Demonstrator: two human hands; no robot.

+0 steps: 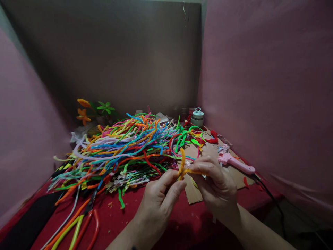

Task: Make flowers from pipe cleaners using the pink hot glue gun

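An orange-yellow pipe cleaner [182, 158] is held between my two hands above the front of the table. One bent end sticks upward, and another stretch runs sideways to the right. My left hand [162, 198] pinches it at the bend between thumb and fingers. On the other side, my right hand [217, 184] has its fingers closed on the sideways stretch, whose far end is partly hidden by the fingers. Behind both hands spreads a large heap of multicoloured pipe cleaners [125, 142].
A pink glue gun [236, 163] with a black cord [270, 194] lies on cardboard [194, 194] to the right. Red-handled scissors [95, 225] rest at front left on the red cloth [117, 229]. Orange flowers [83, 116] and a pale green container [197, 117] stand behind.
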